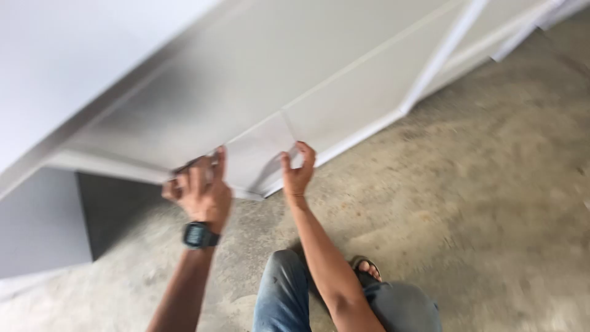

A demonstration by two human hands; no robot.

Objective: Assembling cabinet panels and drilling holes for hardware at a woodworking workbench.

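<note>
— What does each grip have hold of?

— Both are on the same thing: a small white panel [261, 154] at the lower corner of a big white cabinet [319, 74]. The left hand [200, 190] is curled tight over the panel's left edge, fingers folded around it, a black wristwatch [200, 235] just below the grip. The right hand [298, 172] pinches the panel's right edge, thumb and fingertips bent onto it (the blur hides how far the fingers wrap behind).

— And where does the panel sit between them?

— Directly between the two grips, against the cabinet's corner, tilted with the rest of the face. Up and to the right of the right grip a white trim strip [369, 126] runs along the cabinet's bottom edge.

— Farther out?

— Left of the left grip, a dark grey recess [117, 209] under the cabinet. Below both grips, the bare concrete floor [491, 203], the person's knees in blue jeans [283, 295], and a sandalled foot [367, 268] beside the right forearm.
</note>
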